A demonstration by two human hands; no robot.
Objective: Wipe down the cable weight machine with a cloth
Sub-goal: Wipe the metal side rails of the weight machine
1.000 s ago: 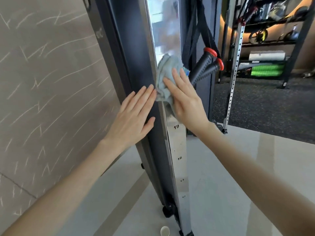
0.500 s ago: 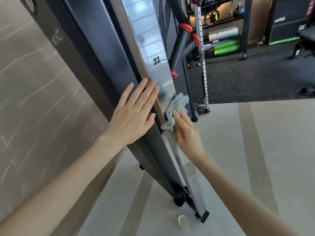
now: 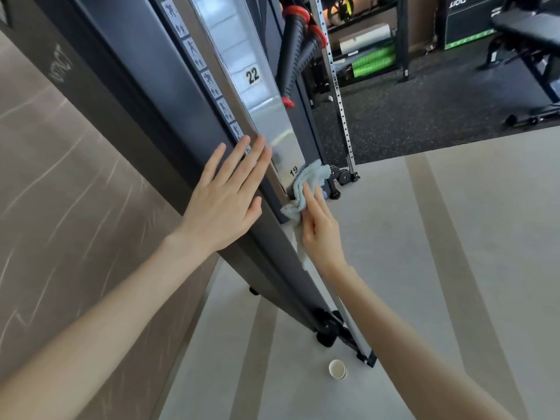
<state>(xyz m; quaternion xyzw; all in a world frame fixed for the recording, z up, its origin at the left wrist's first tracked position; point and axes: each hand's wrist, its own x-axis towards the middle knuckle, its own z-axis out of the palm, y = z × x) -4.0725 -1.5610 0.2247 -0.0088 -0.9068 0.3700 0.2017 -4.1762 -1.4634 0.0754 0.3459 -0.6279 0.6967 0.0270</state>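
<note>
— Steel first: what's readable on the polished steel strip (image 3: 266, 116) of the cable weight machine (image 3: 145, 95)?

— Two black numbers, "22" up high and "19" lower down. Beside the strip I see a column of small exercise pictogram stickers (image 3: 209, 83); I count about six, the top and bottom ones partly cut off. Pale lettering on the dark side panel (image 3: 62, 66) is too skewed for me to read. A black box (image 3: 466, 22) in the background carries white letters that I can't make out for certain.

— And my hands?

— My left hand (image 3: 225, 204) lies flat and released, fingers spread, against the dark frame just left of the strip. My right hand (image 3: 318, 228) presses one bunched light-blue cloth (image 3: 306, 184) against the strip's right edge, just beside the "19", fingers extended over it; a tail of cloth hangs below the palm.

— Anything else to count?

— Two black handles (image 3: 298, 53) with red collars hang behind the machine, and one paper cup (image 3: 337, 368) stands on the floor (image 3: 394, 268) near its base.
</note>
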